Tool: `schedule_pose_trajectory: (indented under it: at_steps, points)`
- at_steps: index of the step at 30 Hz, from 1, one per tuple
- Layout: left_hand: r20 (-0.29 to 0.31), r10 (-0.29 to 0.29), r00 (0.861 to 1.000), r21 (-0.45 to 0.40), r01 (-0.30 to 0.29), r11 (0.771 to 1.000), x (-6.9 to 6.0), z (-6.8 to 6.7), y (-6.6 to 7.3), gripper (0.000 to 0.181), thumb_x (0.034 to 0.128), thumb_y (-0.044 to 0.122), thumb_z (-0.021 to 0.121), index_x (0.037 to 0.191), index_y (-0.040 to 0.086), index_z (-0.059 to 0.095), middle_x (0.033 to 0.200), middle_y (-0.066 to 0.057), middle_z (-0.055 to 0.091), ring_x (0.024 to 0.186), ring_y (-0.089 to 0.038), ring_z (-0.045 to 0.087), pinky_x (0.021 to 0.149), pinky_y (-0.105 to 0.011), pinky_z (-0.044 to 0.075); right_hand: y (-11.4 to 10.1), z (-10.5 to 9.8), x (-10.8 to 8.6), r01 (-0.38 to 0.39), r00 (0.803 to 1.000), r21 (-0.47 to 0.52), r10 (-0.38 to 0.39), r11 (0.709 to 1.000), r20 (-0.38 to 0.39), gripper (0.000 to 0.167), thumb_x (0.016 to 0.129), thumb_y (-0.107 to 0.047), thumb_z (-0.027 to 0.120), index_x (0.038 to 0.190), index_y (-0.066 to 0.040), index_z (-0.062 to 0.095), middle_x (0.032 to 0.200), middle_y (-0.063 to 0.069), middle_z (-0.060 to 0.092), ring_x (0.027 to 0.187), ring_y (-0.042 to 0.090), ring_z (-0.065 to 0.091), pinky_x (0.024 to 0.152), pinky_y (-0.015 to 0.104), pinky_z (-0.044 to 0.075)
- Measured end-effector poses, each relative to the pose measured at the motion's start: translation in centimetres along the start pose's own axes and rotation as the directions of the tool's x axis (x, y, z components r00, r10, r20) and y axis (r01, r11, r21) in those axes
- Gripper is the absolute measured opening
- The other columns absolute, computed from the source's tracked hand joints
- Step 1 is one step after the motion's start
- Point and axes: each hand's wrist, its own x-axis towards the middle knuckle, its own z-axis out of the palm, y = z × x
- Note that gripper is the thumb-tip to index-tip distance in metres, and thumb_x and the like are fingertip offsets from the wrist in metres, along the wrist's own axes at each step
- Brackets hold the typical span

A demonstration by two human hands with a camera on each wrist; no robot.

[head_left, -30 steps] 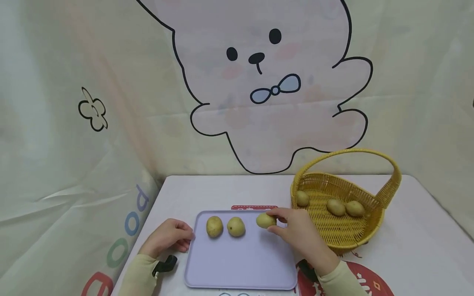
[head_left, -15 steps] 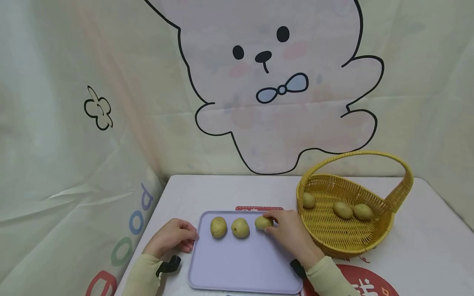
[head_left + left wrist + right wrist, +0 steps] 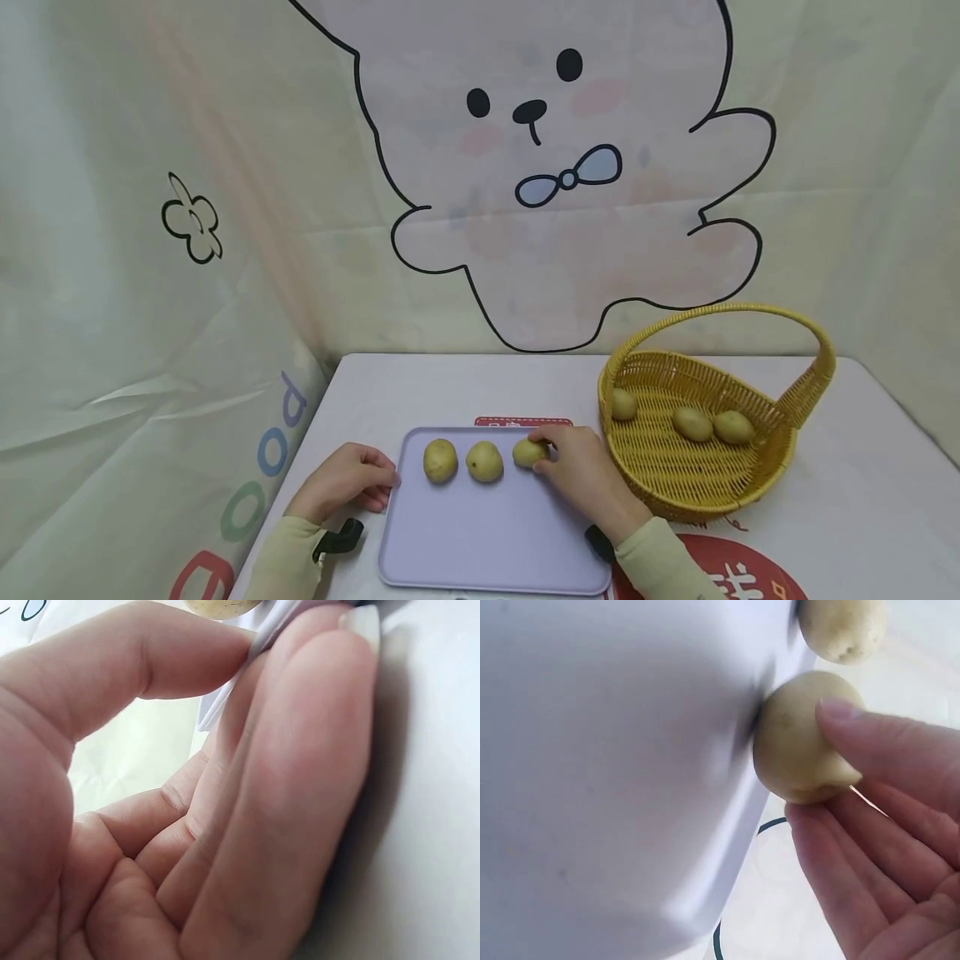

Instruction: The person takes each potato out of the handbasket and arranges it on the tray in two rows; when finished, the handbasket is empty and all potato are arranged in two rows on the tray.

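Note:
A potato (image 3: 529, 452) sits at the right of a row on the lilac tray (image 3: 495, 533). My right hand (image 3: 588, 475) pinches it between thumb and fingers, as the right wrist view shows on the potato (image 3: 799, 742). Two more potatoes, one (image 3: 440, 461) at the left and another (image 3: 484, 462) in the middle, lie along the tray's far side. At the tray's left edge my left hand (image 3: 348, 479) pinches the rim; in the left wrist view the thumb (image 3: 187, 656) meets the rim from above, the other fingers curled against it.
A yellow wicker basket (image 3: 690, 475) with a tall handle stands right of the tray, tilted toward me. Three potatoes (image 3: 693, 424) are inside it. Beneath lies a white tabletop (image 3: 420, 387) with red printing. A cloth with a cartoon bear (image 3: 540, 233) hangs behind.
My right hand has moved slightly left and lowered its potato onto the tray beside the other two. The left hand has stayed at the rim. The head view has shifted a little.

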Motion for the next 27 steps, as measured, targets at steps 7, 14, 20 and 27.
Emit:
schedule_pose_trajectory:
  at_steps: [7,14,20,27]
  points:
    - [0.001,0.0,1.0,0.002,0.0,1.0,0.08,0.1,-0.14,0.018,0.0924,0.015,0.077,0.099,-0.002,0.075,0.07,-0.004,0.068,0.06,-0.012,0.067,0.06,-0.029,0.063,0.32,-0.27,0.0,-0.031,0.998,0.013,0.03,0.999,0.046,0.034,0.081,-0.008,0.093,0.113,-0.013,0.081,0.112,0.003,0.082,0.1,0.019,0.074,0.089,0.043,0.062]
    - [0.006,0.003,1.0,-0.011,-0.002,1.0,0.31,0.11,-0.35,0.019,0.0924,0.015,0.078,0.098,-0.002,0.075,0.071,-0.004,0.068,0.06,-0.012,0.067,0.06,-0.028,0.064,0.11,-0.56,-0.15,-0.042,0.996,0.01,0.041,0.999,0.083,0.039,0.08,-0.012,0.094,0.117,-0.009,0.081,0.108,0.005,0.081,0.093,0.016,0.07,0.084,0.041,0.06]
    - [0.009,0.0,1.0,-0.005,0.0,1.0,0.35,0.1,-0.52,0.018,0.0929,0.015,0.077,0.098,-0.002,0.075,0.071,-0.004,0.069,0.06,-0.012,0.067,0.06,-0.028,0.063,0.14,-0.4,-0.31,-0.059,0.993,0.029,0.056,0.998,0.103,0.039,0.08,-0.009,0.093,0.118,-0.007,0.08,0.113,0.006,0.081,0.098,0.015,0.071,0.088,0.042,0.06]
    - [0.008,0.002,1.0,-0.003,-0.002,1.0,0.3,-0.02,-0.35,0.018,0.0923,0.015,0.077,0.098,-0.003,0.074,0.07,-0.004,0.069,0.06,-0.012,0.067,0.06,-0.028,0.064,-0.09,-0.45,-0.43,-0.066,0.993,0.031,0.063,0.997,0.096,0.041,0.08,-0.006,0.093,0.118,-0.008,0.079,0.113,0.007,0.08,0.098,0.016,0.07,0.087,0.043,0.06]
